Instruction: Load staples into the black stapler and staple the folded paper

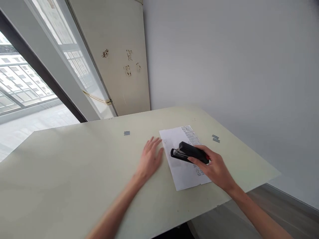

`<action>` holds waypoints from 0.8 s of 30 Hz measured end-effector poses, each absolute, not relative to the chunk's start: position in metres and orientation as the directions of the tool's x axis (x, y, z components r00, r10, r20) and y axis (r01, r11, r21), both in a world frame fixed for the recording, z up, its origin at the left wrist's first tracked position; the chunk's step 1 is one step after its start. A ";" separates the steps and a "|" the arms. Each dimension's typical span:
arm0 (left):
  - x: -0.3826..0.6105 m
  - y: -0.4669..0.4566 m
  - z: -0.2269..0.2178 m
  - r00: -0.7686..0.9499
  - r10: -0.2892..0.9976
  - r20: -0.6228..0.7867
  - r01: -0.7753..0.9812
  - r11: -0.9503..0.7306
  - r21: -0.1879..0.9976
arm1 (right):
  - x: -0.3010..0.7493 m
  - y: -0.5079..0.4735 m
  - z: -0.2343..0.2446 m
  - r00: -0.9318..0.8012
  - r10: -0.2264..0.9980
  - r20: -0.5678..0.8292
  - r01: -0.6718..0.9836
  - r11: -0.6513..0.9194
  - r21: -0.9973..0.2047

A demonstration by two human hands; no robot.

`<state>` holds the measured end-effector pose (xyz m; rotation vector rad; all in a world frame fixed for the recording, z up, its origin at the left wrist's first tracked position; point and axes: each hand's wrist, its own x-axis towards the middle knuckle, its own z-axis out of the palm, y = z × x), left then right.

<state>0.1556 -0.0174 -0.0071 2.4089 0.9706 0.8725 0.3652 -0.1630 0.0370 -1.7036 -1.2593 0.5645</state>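
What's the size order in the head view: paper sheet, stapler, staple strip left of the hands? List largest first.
1. paper sheet
2. stapler
3. staple strip, slightly farther away, yet plainly smallest

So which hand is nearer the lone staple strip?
Left. The left hand lies flat on the table just right of the strip; the right hand grips the stapler over the paper, farther right.

Daylight floods in from the window (22, 83) at upper left, washed out nearly white, and falls evenly across the pale table (74, 172). Shadows are faint and soft beneath the right hand (215, 169) and the stapler (190, 152), whose metal nose glints. The left hand (149, 159) is slightly smeared. The wide lens bows the table's edges.
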 end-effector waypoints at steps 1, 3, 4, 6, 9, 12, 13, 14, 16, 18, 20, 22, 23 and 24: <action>0.132 -0.010 -0.008 0.518 0.762 0.389 0.462 -0.632 0.622 | 0.357 -0.154 0.036 0.325 0.933 0.153 0.500 -0.032 -0.865; 0.086 0.000 -0.009 0.420 0.860 0.291 0.418 -0.467 0.779 | 0.337 -0.132 0.031 0.202 0.965 0.168 0.507 0.044 -0.861; 0.066 0.003 -0.009 0.383 0.884 0.269 0.420 -0.425 0.802 | 0.326 -0.120 0.028 0.141 0.974 0.178 0.501 0.085 -0.861; 0.034 0.004 -0.009 0.315 0.920 0.231 0.394 -0.349 0.850 | 0.302 -0.096 0.021 0.031 0.983 0.180 0.463 0.145 -0.874; 0.006 0.002 -0.005 0.225 0.958 0.176 0.229 -0.228 0.946 | 0.270 -0.065 0.009 -0.072 0.985 0.158 0.404 0.174 -0.898; -0.004 0.001 -0.003 0.166 0.974 0.156 0.100 -0.174 0.980 | 0.247 -0.045 -0.001 -0.136 0.981 0.138 0.392 0.181 -0.902; -0.005 0.001 -0.003 0.155 0.975 0.159 0.086 -0.173 0.981 | 0.243 -0.041 -0.003 -0.155 0.979 0.133 0.393 0.185 -0.901; -0.005 0.001 -0.004 0.146 0.976 0.159 0.069 -0.171 0.983 | 0.240 -0.039 -0.005 -0.175 0.977 0.126 0.396 0.187 -0.899; -0.004 0.001 -0.004 0.128 0.979 0.157 0.042 -0.164 0.986 | 0.239 -0.038 -0.008 -0.202 0.974 0.106 0.404 0.181 -0.897; -0.004 0.001 -0.005 0.100 0.983 0.152 0.027 -0.156 0.987 | 0.241 -0.039 -0.009 -0.194 0.977 0.094 0.402 0.167 -0.900; -0.004 0.002 -0.006 0.059 0.987 0.147 0.018 -0.149 0.989 | 0.242 -0.042 -0.010 -0.136 0.986 0.097 0.376 0.142 -0.916; -0.004 0.003 -0.006 0.015 0.989 0.145 0.012 -0.145 0.989 | 0.242 -0.044 -0.012 -0.065 0.993 0.098 0.337 0.114 -0.934; -0.004 0.004 -0.006 -0.005 0.989 0.145 0.010 -0.145 0.989 | 0.242 -0.044 -0.013 -0.037 0.995 0.096 0.322 0.103 -0.941; -0.004 0.004 -0.006 -0.023 0.989 0.145 0.010 -0.145 0.989 | 0.241 -0.045 -0.014 -0.019 0.995 0.097 0.314 0.098 -0.944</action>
